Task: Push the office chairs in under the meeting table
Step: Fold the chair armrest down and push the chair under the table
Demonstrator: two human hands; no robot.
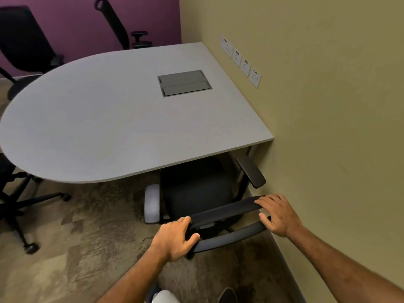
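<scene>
A black office chair [196, 189] stands at the near right side of the grey meeting table [98, 119], its seat partly under the tabletop edge. Its backrest top [225, 209] faces me. My left hand [175, 239] grips the left end of the backrest. My right hand [276, 213] grips the right end, close to the wall. A second black chair [24, 42] stands at the far left, away from the table. A third chair [115, 22] is at the far side, and part of a fourth chair [19, 200] shows at the left edge.
A beige wall [328, 127] runs close along the right, with a row of sockets [240, 60] above the table. A grey cable hatch [184, 83] is set into the tabletop. The floor is patterned carpet [87, 248]. A purple wall is at the back.
</scene>
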